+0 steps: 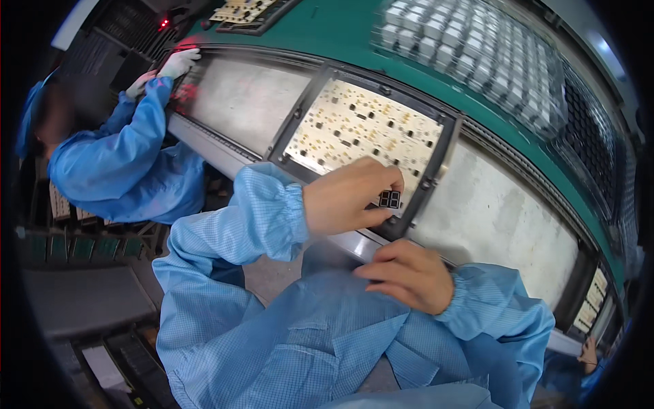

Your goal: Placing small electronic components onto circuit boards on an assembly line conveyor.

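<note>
My left hand [353,195] reaches over the near right corner of a circuit board panel [371,126]. Between its thumb and fingers it grips a small black two-digit segment display [390,199], its face turned up. The pale panel carries many small parts, several of them black, and sits in a dark frame [446,146]. Just nearer to me, by the metal edge of the line, my right hand [412,276] hovers with its fingers stretched out loosely and apart. Nothing shows in it; its fingertips are slightly blurred.
A conveyor [501,221] runs from far left to near right. Beyond it, a green surface [320,27] bears a clear tray of white blocks [470,54] and a black tray [589,146]. At left a blue-clad co-worker [122,160] works in white gloves. Another person's hand [587,356] shows at lower right.
</note>
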`<action>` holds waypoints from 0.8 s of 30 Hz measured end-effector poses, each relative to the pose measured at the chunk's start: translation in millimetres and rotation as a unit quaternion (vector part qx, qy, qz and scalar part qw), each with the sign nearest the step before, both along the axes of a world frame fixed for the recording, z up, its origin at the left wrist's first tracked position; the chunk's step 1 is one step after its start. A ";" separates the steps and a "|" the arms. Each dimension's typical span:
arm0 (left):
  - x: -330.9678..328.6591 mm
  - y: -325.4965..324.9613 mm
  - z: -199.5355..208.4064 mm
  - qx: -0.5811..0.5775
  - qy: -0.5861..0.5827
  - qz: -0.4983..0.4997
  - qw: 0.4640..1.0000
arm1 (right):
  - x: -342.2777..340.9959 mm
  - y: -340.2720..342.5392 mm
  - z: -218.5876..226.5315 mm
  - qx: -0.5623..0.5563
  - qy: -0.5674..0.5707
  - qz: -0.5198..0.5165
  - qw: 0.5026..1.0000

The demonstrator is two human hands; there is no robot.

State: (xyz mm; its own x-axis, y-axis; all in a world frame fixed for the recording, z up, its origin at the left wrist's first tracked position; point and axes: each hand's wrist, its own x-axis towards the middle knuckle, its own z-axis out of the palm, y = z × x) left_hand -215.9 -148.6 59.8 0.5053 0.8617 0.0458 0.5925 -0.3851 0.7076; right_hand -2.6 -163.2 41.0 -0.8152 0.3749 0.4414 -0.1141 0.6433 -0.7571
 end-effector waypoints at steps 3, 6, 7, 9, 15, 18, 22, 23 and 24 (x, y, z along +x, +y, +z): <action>-0.2 36.5 -5.2 0.108 0.009 0.028 0.994 | 40.8 18.1 3.9 -0.162 -0.061 -0.144 0.974; -8.8 74.8 -11.7 0.143 0.013 0.090 0.986 | 87.0 40.5 0.8 -0.343 -0.026 -0.270 0.900; -9.7 87.4 -11.9 0.145 0.014 0.112 0.983 | 100.2 49.0 2.4 -0.443 -0.017 -0.296 0.846; -3.2 107.2 -15.6 0.141 0.015 0.130 0.981 | 117.9 63.7 -8.3 -0.431 0.008 -0.325 0.842; 24.9 151.0 -39.1 0.216 0.127 0.083 0.965 | 127.8 82.7 -22.7 -0.466 0.050 -0.351 0.811; 29.9 167.9 -49.2 0.215 0.136 0.073 0.964 | 127.8 91.3 -28.8 -0.450 0.016 -0.348 0.822; 35.5 182.7 -59.1 0.225 0.149 0.039 0.962 | 124.9 99.3 -35.8 -0.427 -0.038 -0.334 0.840; 36.1 183.1 -59.6 0.222 0.150 0.039 0.963 | 123.7 100.9 -37.0 -0.430 -0.042 -0.330 0.839; 37.7 185.3 -59.4 0.242 0.166 0.034 0.955 | 122.5 103.8 -37.2 -0.430 -0.043 -0.333 0.838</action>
State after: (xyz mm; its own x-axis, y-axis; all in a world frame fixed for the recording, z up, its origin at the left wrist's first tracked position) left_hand -178.2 36.7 0.4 0.5046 0.8118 0.2938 0.7888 -0.5719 0.2253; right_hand 119.9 -59.4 3.8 -0.3145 0.9086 -0.2749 0.1324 -0.2448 -0.9605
